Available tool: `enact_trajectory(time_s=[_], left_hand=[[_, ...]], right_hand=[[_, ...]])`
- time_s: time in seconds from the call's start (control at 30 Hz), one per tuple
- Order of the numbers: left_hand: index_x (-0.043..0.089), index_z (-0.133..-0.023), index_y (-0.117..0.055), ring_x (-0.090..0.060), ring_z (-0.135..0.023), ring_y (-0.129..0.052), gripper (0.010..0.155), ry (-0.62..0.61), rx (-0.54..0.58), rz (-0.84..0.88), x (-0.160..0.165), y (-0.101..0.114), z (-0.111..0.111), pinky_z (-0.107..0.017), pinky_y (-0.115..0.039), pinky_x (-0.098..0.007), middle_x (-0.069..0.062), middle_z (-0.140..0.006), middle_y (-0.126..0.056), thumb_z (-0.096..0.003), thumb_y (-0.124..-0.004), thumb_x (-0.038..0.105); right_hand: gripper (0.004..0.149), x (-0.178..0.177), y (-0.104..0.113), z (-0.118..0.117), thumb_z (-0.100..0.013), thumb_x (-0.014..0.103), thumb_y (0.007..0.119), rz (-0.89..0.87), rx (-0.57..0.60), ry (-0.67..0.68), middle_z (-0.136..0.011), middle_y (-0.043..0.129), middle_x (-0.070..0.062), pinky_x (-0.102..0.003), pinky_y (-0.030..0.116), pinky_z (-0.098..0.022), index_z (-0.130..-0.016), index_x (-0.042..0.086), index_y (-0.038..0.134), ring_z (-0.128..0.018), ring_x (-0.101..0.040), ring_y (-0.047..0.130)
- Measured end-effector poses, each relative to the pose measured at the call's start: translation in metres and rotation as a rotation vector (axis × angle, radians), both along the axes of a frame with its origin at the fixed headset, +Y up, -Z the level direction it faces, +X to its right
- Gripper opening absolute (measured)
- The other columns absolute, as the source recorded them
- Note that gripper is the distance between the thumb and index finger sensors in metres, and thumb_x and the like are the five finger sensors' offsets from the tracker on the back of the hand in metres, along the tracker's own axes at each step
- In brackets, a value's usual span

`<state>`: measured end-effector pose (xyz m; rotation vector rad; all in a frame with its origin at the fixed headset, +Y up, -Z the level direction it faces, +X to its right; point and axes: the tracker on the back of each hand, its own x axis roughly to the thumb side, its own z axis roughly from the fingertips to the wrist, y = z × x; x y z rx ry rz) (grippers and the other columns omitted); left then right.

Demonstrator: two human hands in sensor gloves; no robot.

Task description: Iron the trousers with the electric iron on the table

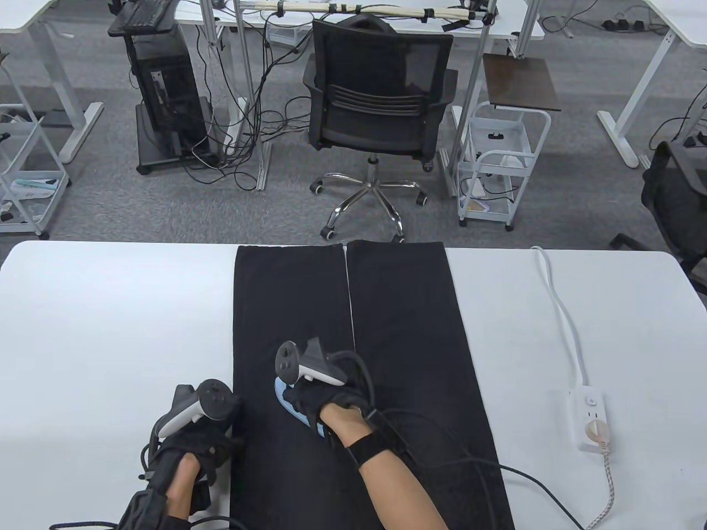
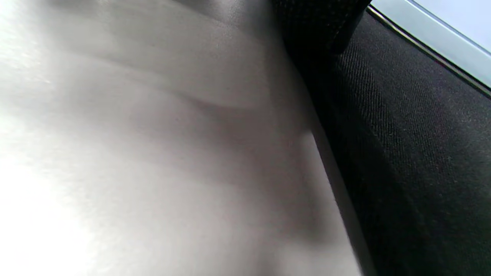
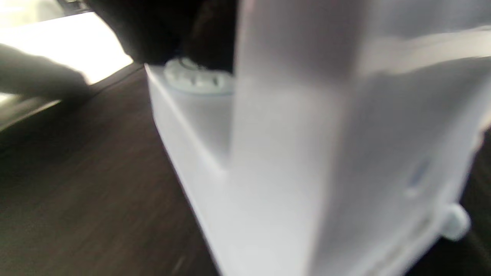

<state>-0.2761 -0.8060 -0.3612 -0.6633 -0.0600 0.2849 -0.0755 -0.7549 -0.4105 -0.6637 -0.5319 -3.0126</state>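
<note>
Table view shows black trousers (image 1: 353, 353) laid flat down the middle of the white table (image 1: 110, 331), 2 legs side by side. Right hand (image 1: 326, 400) grasps the pale blue iron (image 1: 290, 402), which sits on the left leg. Left hand (image 1: 193, 447) rests at the trousers' left edge; whether its fingers pinch the cloth I cannot tell. A white power strip (image 1: 590, 420) lies at right.
</note>
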Motion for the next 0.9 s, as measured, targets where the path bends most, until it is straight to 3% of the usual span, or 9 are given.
enact_trajectory(time_s=[0.17, 0.3, 0.47, 0.73, 0.9], left_hand=[[0.024, -0.115, -0.012, -0.055, -0.101, 0.005, 0.088, 0.002, 0.000, 0.008, 0.000, 0.000, 0.001, -0.065, -0.016, -0.081, -0.024, -0.114, 0.007, -0.0561, -0.074, 0.041], [0.024, -0.115, -0.011, -0.054, -0.101, 0.006, 0.088, 0.002, -0.002, 0.016, -0.001, 0.000, 0.001, -0.065, -0.015, -0.081, -0.024, -0.114, 0.008, -0.0560, -0.074, 0.041], [0.024, -0.115, -0.011, -0.054, -0.100, 0.007, 0.088, 0.004, 0.000, 0.024, -0.001, -0.001, 0.001, -0.064, -0.014, -0.081, -0.024, -0.114, 0.009, -0.0561, -0.074, 0.040], [0.023, -0.115, -0.011, -0.055, -0.100, 0.007, 0.088, 0.004, 0.003, 0.029, -0.001, -0.001, 0.001, -0.064, -0.014, -0.081, -0.024, -0.114, 0.009, -0.0562, -0.074, 0.040], [0.023, -0.115, -0.011, -0.055, -0.100, 0.008, 0.088, 0.007, 0.005, 0.041, -0.001, -0.002, 0.002, -0.064, -0.013, -0.081, -0.024, -0.114, 0.009, -0.0563, -0.074, 0.040]], right_hand=[[0.052, -0.002, -0.001, 0.059, -0.054, 0.048, 0.074, 0.004, -0.034, 0.177, -0.045, 0.088, 0.008, -0.036, 0.090, -0.027, -0.082, 0.005, 0.065, -0.026, -0.006, 0.095], [0.052, -0.003, -0.002, 0.120, -0.054, 0.048, 0.073, 0.014, -0.052, 0.328, -0.046, 0.088, 0.008, -0.036, 0.090, -0.028, -0.082, 0.005, 0.065, -0.027, -0.006, 0.095], [0.052, 0.000, -0.003, 0.153, -0.054, 0.048, 0.073, 0.020, -0.049, 0.386, -0.046, 0.088, 0.008, -0.036, 0.090, -0.028, -0.082, 0.005, 0.065, -0.027, -0.006, 0.095], [0.052, 0.000, -0.004, 0.143, -0.054, 0.048, 0.075, -0.005, -0.047, 0.366, -0.045, 0.089, 0.008, -0.036, 0.090, -0.027, -0.082, 0.005, 0.066, -0.027, -0.007, 0.095], [0.051, -0.005, -0.003, 0.099, -0.054, 0.048, 0.075, -0.006, -0.022, 0.256, -0.045, 0.089, 0.008, -0.036, 0.090, -0.027, -0.082, 0.005, 0.066, -0.026, -0.007, 0.095]])
